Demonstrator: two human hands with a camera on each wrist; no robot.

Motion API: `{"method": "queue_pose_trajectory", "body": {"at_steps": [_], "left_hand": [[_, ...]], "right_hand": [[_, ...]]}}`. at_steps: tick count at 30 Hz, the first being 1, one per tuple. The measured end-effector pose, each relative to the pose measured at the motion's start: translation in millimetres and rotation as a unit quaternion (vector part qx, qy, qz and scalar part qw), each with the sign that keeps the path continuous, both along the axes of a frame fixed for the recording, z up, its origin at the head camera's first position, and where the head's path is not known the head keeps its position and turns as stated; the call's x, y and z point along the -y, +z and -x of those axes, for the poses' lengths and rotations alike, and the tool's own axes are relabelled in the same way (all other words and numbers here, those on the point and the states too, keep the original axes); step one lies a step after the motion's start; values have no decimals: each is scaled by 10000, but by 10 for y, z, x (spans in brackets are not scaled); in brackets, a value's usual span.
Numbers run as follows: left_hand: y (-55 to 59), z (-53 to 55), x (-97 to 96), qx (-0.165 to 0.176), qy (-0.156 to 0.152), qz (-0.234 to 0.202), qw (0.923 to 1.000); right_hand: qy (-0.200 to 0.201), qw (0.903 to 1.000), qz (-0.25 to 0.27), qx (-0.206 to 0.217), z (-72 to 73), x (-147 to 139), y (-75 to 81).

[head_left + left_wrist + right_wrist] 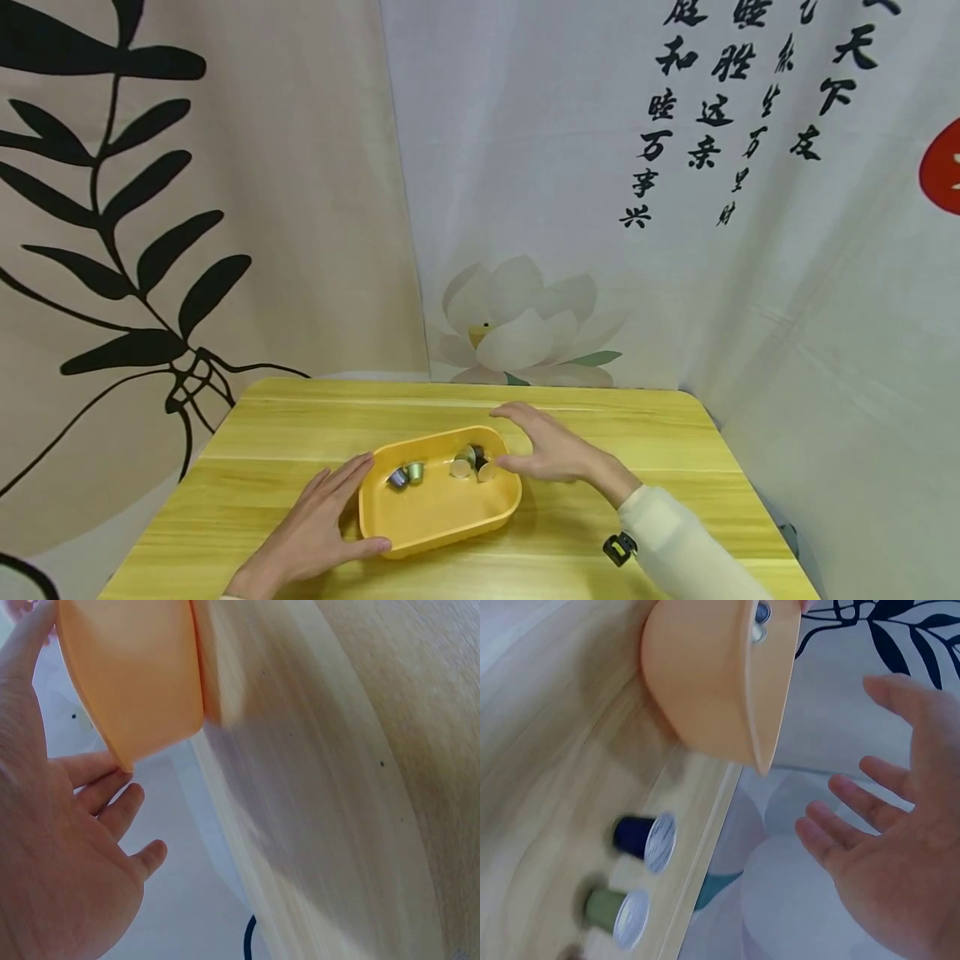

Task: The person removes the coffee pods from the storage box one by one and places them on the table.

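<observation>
Yellow rounded plastic tray [431, 523] on the yellow wood-grain worktop [712, 517] is touched at its left end by the left hand [318, 521], fingers spread & unclenched, prob so it's kept steady, w/ the right hand [551, 448] held empty, fingers loose, nr the other end.

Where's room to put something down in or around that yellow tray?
The tray is bare in front of its capsules. So is the table left of the left hand. Crowded: the tray's back right, by the right hand.
</observation>
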State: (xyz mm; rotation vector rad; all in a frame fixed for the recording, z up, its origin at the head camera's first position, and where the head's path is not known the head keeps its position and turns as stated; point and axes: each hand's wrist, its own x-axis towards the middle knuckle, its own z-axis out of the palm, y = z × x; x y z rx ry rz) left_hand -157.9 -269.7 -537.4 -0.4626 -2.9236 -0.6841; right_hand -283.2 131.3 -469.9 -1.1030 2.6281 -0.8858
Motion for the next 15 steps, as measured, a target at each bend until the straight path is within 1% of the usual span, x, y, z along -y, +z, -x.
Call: {"method": "queue_pose_trajectory", "body": {"at_steps": [4, 11, 15], "left_hand": [[-7, 3, -4, -4, -8, -15, 10000], [-16, 8, 0, -48, -10, 7, 10000], [-20, 9, 3, -54, -9, -23, 10000]], "right_hand": [[116, 9999, -81, 24, 2, 147, -4], [376, 9987, -317, -135, 19, 425, -2], [472, 9981, -376, -82, 15, 549, 4]]}}
